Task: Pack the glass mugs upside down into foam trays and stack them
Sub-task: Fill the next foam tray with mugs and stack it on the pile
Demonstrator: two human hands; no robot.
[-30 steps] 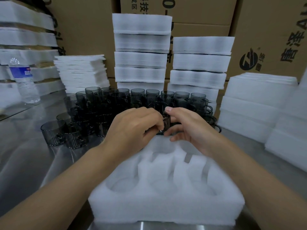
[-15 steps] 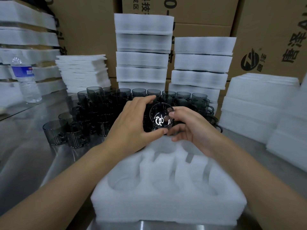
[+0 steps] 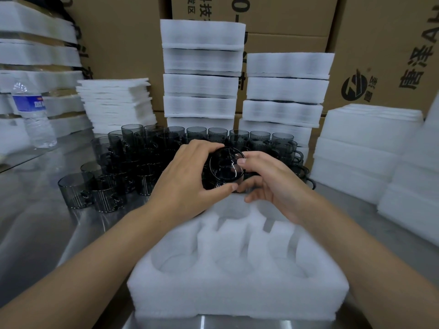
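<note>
1. Currently, the left hand (image 3: 187,179) and right hand (image 3: 268,184) are together, both clamped on one dark glass mug (image 3: 225,169). The left thumb lies under the mug and the left fingers curl over its top. The right forefinger presses its near rim.
2. The mug is tilted, with one round end towards the camera; which end cannot be told. It is held in the air above the far edge of the tray (image 3: 237,293), not in a pocket.
3. The tray lies on the steel table (image 3: 35,222), just in front of the person. Three round pockets show in its near row. The hands and wrists hide most of the far row.
4. Loose mugs (image 3: 147,150) stand upright in a dense cluster directly behind the hands, blocking the way to the back of the table.
5. Behind the cluster stand two stacks of trays (image 3: 202,74), with foam sheets (image 3: 116,103) to their left.
6. A water bottle (image 3: 33,115) stands at far left, and foam piles (image 3: 363,143) at right.
7. Cardboard boxes (image 3: 392,43) form the back wall.
</note>
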